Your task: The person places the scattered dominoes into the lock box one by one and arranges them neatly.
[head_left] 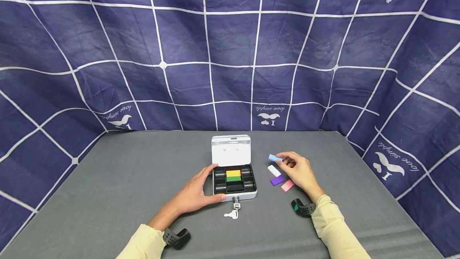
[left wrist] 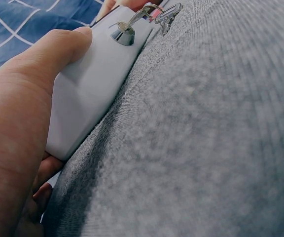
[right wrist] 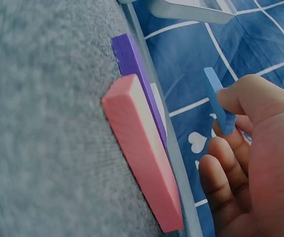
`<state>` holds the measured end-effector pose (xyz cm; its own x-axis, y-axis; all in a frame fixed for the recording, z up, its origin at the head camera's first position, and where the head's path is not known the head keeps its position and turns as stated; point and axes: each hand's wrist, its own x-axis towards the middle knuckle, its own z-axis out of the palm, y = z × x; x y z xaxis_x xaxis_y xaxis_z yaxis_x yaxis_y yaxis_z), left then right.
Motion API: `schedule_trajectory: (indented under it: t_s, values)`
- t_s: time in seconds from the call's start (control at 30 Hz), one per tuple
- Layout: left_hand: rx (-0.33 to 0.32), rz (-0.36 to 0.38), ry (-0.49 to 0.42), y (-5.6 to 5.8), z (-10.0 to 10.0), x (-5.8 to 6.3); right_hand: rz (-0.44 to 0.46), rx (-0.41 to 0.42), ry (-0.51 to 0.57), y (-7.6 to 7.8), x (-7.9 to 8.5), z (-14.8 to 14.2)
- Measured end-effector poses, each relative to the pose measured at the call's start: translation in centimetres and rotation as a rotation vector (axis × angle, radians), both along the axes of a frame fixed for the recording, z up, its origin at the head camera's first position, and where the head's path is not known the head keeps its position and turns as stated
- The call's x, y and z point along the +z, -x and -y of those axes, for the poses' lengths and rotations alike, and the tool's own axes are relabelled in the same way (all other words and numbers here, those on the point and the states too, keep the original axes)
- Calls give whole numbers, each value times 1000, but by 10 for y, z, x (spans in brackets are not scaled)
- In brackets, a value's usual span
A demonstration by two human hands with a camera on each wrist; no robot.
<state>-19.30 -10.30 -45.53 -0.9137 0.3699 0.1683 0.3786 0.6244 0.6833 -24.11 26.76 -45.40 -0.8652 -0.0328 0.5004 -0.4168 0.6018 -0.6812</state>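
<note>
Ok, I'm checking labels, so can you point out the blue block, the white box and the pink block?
blue block [head_left: 273, 158]: head view, on its uncovered end.
white box [left wrist: 93, 86]: left wrist view, on its lock-side wall.
pink block [right wrist: 143, 158]: right wrist view, on its long side.

We extend both arms [head_left: 338, 229] forward, angled inward. Our left grip [head_left: 194, 194] spreads its thumb [head_left: 216, 198] wide from an outstretched index finger [head_left: 207, 170]. Our right grip [head_left: 301, 172] pinches between thumb and fingertips [head_left: 280, 154], its remaining fingers [right wrist: 217, 180] loosely curled below.
</note>
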Motion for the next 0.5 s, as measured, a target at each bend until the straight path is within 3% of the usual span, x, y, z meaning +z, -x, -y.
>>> schedule_trajectory:
  t_s: [0.5]
  values:
    - [-1, 2, -6, 0, 0, -1, -49, 30, 4, 0, 5, 8]
